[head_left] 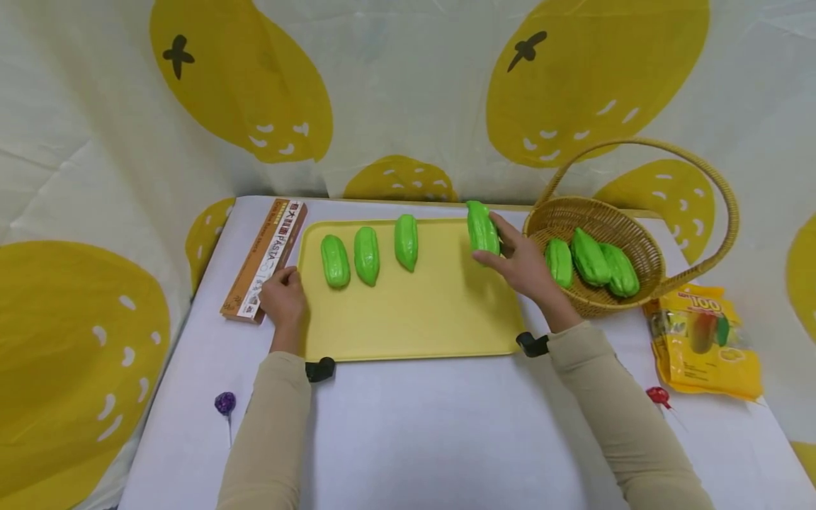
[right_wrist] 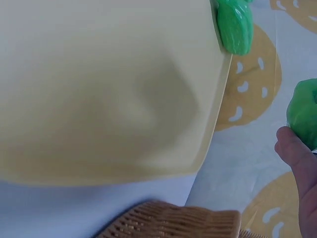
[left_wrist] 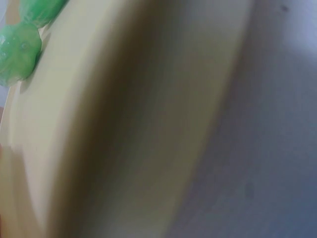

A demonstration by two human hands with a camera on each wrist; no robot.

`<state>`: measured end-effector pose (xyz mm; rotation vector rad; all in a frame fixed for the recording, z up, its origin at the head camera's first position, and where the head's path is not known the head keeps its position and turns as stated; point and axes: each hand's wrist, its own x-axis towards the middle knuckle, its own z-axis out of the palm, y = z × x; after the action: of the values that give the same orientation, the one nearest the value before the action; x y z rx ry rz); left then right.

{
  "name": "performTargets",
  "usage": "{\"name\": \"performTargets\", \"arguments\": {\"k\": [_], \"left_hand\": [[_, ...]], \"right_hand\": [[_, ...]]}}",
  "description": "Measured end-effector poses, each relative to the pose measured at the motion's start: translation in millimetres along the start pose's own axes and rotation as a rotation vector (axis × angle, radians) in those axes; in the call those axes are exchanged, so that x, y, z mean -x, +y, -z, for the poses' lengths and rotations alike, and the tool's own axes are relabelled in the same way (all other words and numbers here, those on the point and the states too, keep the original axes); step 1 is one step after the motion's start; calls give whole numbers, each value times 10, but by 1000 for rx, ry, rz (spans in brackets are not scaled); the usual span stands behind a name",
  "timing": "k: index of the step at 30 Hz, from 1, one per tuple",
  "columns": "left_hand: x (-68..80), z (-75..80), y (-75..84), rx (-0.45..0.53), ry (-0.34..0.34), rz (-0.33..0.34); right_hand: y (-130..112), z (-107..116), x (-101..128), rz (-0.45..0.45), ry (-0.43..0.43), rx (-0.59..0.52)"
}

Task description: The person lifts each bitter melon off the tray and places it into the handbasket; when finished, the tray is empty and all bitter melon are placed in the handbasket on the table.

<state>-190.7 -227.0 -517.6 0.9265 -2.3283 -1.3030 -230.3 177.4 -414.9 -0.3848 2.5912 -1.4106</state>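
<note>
Box writing: long brown and white box [head_left: 264, 261] along the left edge of the tray, printed "PASTA" with some Chinese characters, too small to read.
Bag writing: yellow glossy bag [head_left: 704, 340] near the right edge of the table, big "100" on top, fruit pictures below.
Tray: yellow tray [head_left: 414, 319], smooth plastic, rectangular with rounded corners, in the middle of the table [head_left: 408, 425].
Gourd: green gourd [head_left: 482, 228], shiny, ribbed, oblong, held upright above the far right corner of the tray.
Right hand: right hand [head_left: 525, 265] wrapped around the gourd, thumb in front, fingers behind.
Left hand: left hand [head_left: 283, 297] at the left edge of the tray, fingers curled at the rim; real hold or only touch, cannot tell.
Row: three gourds [head_left: 367, 255] of same kind lying side by side on far left part of the tray.
Basket: woven wicker basket [head_left: 637, 241] with arched handle, just beside the right edge of the tray, three more green gourds inside.
Lollipops: purple lollipop [head_left: 224, 404] near front left corner of the table, red lollipop [head_left: 656, 395] near the bag.
Cloth: white backdrop, big yellow lemon shapes.
</note>
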Motion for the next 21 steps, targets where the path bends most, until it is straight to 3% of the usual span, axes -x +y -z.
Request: {"name": "performTargets", "arguments": {"k": [7,21], "left_hand": [[5,2,-2,11,3,-4],[9,12,7,17,-12,1]], "right_hand": [[90,148,107,-46,70,56],[294,438,267,-106,172,-6]]}}
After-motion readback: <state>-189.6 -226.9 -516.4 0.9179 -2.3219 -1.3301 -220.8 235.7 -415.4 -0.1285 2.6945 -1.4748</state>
